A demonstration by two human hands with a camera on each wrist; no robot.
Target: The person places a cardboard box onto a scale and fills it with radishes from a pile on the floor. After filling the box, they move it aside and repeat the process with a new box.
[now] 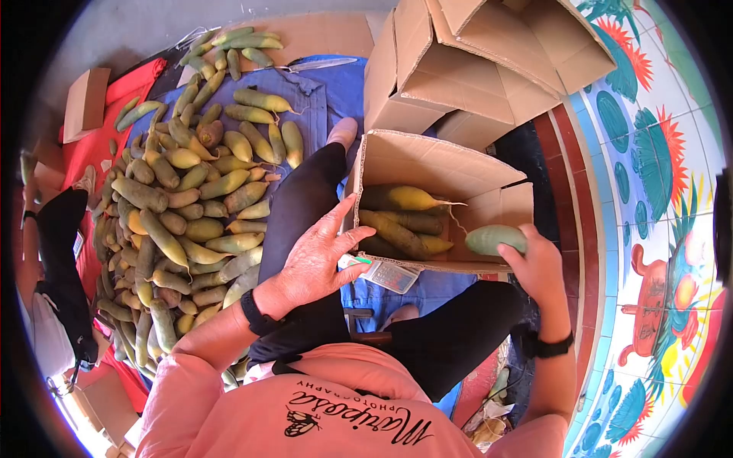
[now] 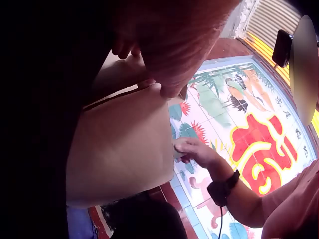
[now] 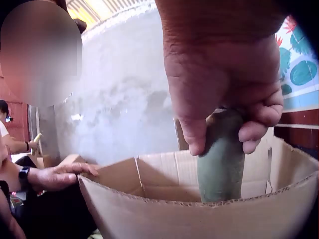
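My right hand [image 1: 540, 267] grips a green radish [image 1: 495, 240] by one end. In the right wrist view the green radish [image 3: 222, 169] points down inside the cardboard box [image 3: 209, 219], thumb on one side and fingers on the other. Several radishes [image 1: 405, 221] with thin tail roots lie in the bottom of the cardboard box [image 1: 450, 164], which stands between the person's legs. My left hand [image 1: 317, 252] rests with extended fingers on the box's left rim. The right wrist view shows the left hand [image 3: 62, 174] lying at a box corner.
A large heap of radishes [image 1: 183, 221] covers the blue sheet to the left. Open cardboard boxes [image 1: 466, 76] are stacked beyond the working box. A small device with a display [image 1: 392, 276] sits at its near side. A painted tile wall [image 1: 649, 229] borders the right; another person sits far left.
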